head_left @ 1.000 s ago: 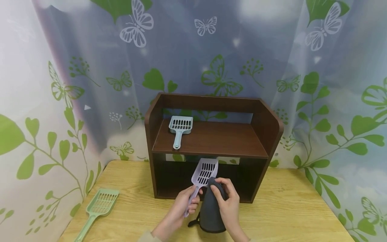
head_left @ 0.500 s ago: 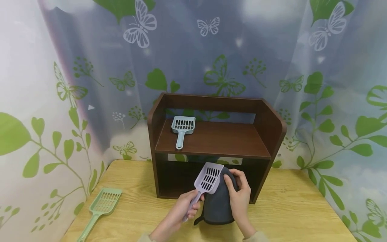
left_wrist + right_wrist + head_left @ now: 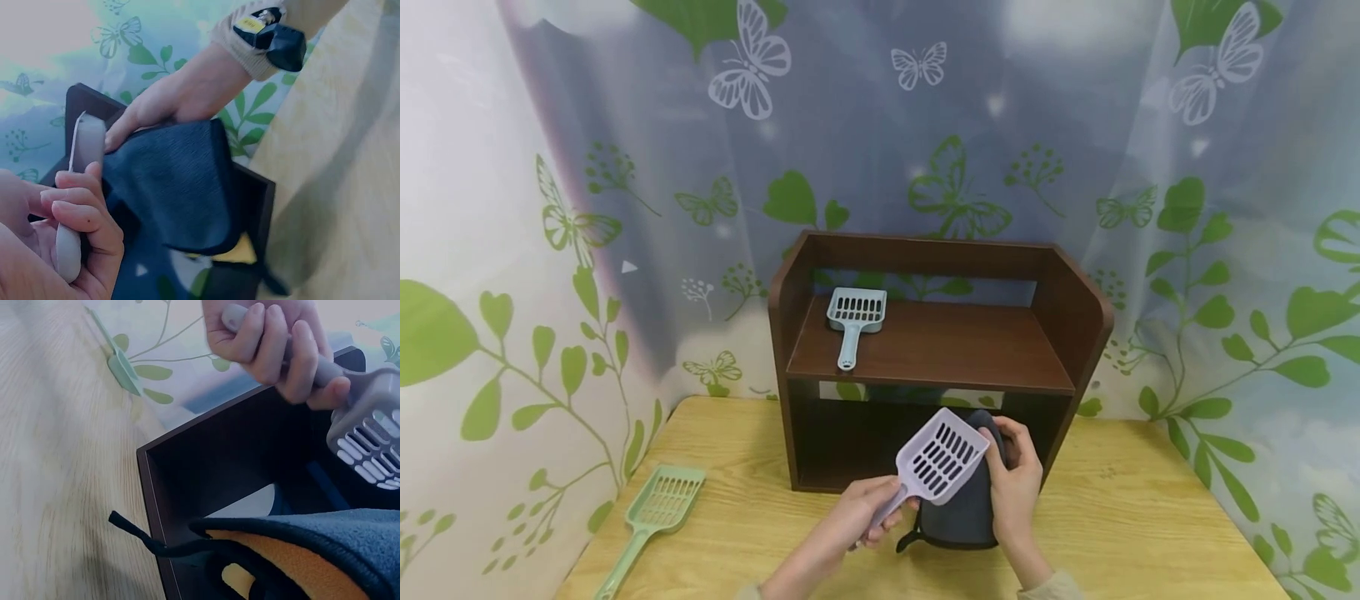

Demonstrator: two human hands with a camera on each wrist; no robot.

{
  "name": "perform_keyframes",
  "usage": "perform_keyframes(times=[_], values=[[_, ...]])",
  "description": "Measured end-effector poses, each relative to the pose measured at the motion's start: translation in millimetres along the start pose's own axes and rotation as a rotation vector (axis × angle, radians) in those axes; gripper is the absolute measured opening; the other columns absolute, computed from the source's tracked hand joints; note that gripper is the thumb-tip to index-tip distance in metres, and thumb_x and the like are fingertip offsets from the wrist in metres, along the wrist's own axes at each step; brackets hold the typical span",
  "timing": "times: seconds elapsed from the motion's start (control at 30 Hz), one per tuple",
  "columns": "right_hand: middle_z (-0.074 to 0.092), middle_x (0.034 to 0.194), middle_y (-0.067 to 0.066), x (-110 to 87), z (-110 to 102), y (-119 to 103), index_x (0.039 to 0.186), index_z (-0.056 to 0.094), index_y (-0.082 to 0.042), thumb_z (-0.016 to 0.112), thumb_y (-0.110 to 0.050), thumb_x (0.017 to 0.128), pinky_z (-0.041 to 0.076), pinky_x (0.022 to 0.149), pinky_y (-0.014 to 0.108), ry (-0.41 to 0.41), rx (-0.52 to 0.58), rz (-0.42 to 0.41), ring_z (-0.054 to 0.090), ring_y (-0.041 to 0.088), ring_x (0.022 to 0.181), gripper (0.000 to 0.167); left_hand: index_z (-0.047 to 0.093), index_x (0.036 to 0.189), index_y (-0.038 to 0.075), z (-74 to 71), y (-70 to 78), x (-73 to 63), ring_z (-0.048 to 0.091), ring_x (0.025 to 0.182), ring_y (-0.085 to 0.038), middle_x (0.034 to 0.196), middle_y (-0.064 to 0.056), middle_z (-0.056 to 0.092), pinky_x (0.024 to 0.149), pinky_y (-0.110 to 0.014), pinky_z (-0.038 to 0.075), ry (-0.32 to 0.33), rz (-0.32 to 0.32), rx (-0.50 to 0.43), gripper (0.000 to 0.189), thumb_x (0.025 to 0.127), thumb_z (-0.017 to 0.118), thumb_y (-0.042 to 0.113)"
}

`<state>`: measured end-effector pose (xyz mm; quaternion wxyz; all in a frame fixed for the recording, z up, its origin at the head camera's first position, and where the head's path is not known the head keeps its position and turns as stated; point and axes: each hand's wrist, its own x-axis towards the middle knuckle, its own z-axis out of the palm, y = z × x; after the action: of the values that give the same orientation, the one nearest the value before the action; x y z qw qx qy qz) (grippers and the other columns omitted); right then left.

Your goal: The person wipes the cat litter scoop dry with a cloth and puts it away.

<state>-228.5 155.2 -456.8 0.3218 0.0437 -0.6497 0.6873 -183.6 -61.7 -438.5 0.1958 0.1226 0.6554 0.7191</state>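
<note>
My left hand (image 3: 859, 510) grips the handle of a lilac slotted litter scoop (image 3: 942, 460), its fingers curled round it and the slotted pan tilted up to the right. Beside and partly behind the pan, my right hand (image 3: 1017, 487) pinches the top of a dark grey cloth pouch or mitt (image 3: 957, 527). Black trim and a strap edge the cloth's lower end. The right wrist view shows an orange lining (image 3: 281, 553) inside it. From the head, the cloth's top appears against or just behind the scoop's rim; actual contact is unclear.
A brown two-tier wooden shelf (image 3: 940, 386) stands behind the hands. On its upper board, at left, lies a light blue litter scoop (image 3: 853, 321). A pale green litter scoop (image 3: 658, 508) lies on the wooden table (image 3: 752, 450) at far left. A patterned curtain (image 3: 865, 125) hangs behind.
Both hands have shifted right with the scoop and the cloth. The lilac scoop has tilted further right, and its pan now overlaps more of the cloth.
</note>
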Motion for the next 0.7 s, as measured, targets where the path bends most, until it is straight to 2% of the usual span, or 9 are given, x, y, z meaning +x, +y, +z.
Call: perform_keyframes(times=[0.2, 0.4, 0.57, 0.7], values=[[0.065, 0.106, -0.002, -2.1, -8, -3, 0.119, 0.062, 0.006, 0.067, 0.002, 0.096, 0.050, 0.077, 0.014, -0.026, -0.006, 0.029, 0.063, 0.003, 0.095, 0.025, 0.067, 0.111, -0.007, -6.0, 18.3, -2.9, 0.036, 0.051, -0.002, 0.067, 0.004, 0.053, 0.046, -0.015, 0.029, -0.002, 0.055, 0.138, 0.040, 0.108, 0.047, 0.027], [0.065, 0.105, 0.000, -4.4, -12, -6, 0.118, 0.063, 0.002, 0.070, -0.004, 0.095, 0.051, 0.071, 0.017, -0.030, -0.024, 0.086, 0.063, 0.007, 0.091, 0.024, 0.062, 0.103, 0.000, -8.1, 40.8, 0.3, 0.037, 0.052, -0.006, 0.068, 0.002, 0.054, 0.047, -0.019, 0.030, 0.018, 0.116, 0.227, 0.033, 0.109, 0.046, 0.028], [0.065, 0.105, 0.000, -5.0, -15, -8, 0.117, 0.063, 0.002, 0.070, -0.004, 0.095, 0.052, 0.071, 0.017, -0.035, -0.032, 0.094, 0.064, 0.007, 0.090, 0.024, 0.057, 0.101, 0.001, -4.7, 60.9, 7.1, 0.037, 0.051, -0.007, 0.069, -0.001, 0.056, 0.047, -0.019, 0.030, 0.031, 0.139, 0.244, 0.029, 0.110, 0.045, 0.026], [0.066, 0.105, 0.001, -6.1, -17, -10, 0.117, 0.064, 0.000, 0.070, -0.006, 0.095, 0.054, 0.073, 0.019, -0.047, -0.039, 0.109, 0.066, 0.009, 0.091, 0.023, 0.053, 0.106, 0.000, -1.1, 77.4, 17.5, 0.037, 0.052, -0.008, 0.071, -0.004, 0.057, 0.047, -0.020, 0.030, 0.054, 0.177, 0.217, 0.027, 0.111, 0.040, 0.023]])
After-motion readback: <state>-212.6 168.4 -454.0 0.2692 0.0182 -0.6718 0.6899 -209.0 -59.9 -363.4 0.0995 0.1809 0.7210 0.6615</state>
